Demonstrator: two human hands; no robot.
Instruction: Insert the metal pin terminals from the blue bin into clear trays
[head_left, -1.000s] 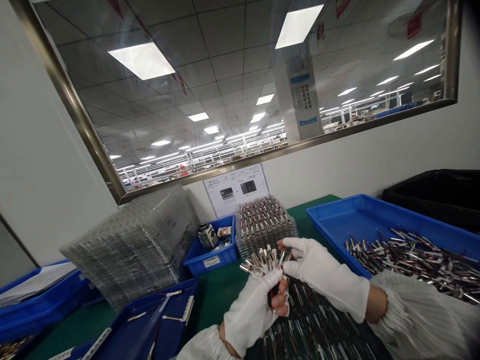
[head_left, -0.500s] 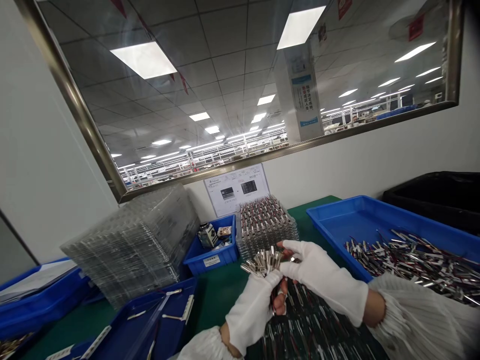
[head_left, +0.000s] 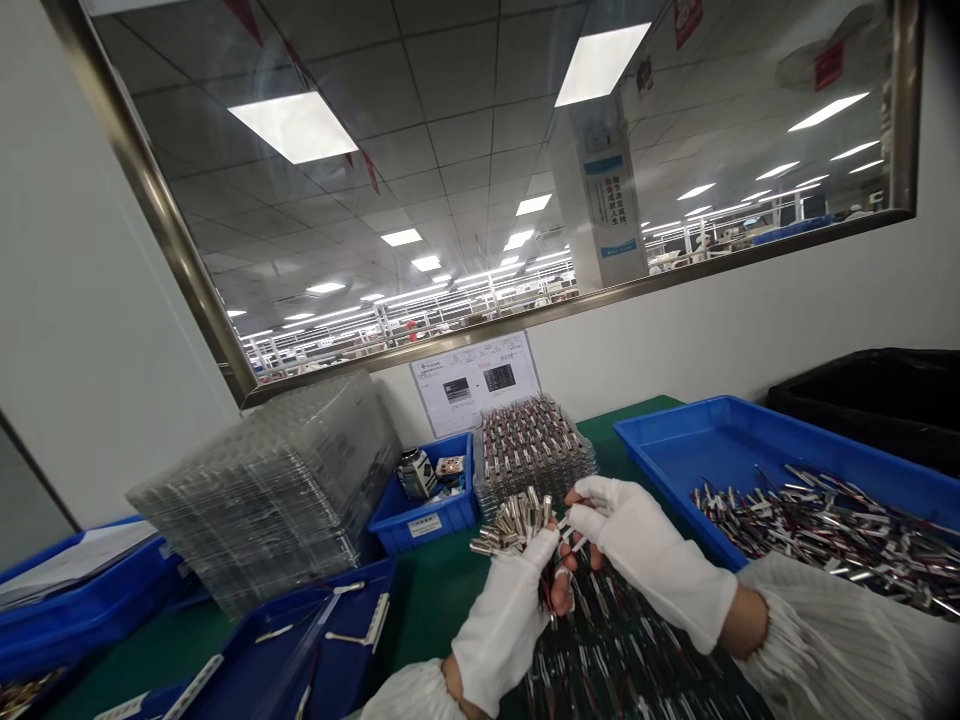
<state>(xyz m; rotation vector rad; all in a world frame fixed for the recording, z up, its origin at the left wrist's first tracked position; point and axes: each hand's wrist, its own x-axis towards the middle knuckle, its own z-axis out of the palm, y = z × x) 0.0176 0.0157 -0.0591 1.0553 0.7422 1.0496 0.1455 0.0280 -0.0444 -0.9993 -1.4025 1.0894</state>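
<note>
My left hand (head_left: 506, 605), in a white glove with bare fingertips, is closed around a bunch of small silvery metal cylinders with thin wires (head_left: 517, 522). My right hand (head_left: 649, 555), gloved alike, is beside it, its thumb and fingers pinched on one wired metal cylinder (head_left: 576, 545) that my fingers partly hide. Below both hands lies a tray of wired metal cylinders (head_left: 630, 655), laid out in rows with dark red wires showing.
A blue bin (head_left: 727, 425) of loose wired cylinders stands at right. Behind are a stack of filled trays (head_left: 532, 450) and a small blue box (head_left: 424, 525). Clear plastic trays (head_left: 270, 490) are piled at left, behind a dark blue tray (head_left: 300, 640). A black-lined container (head_left: 862, 395) stands far right.
My right hand has drawn slightly apart from my left, and a wired cylinder now shows between them. The bunch in my left hand has tilted a little to the left.
</note>
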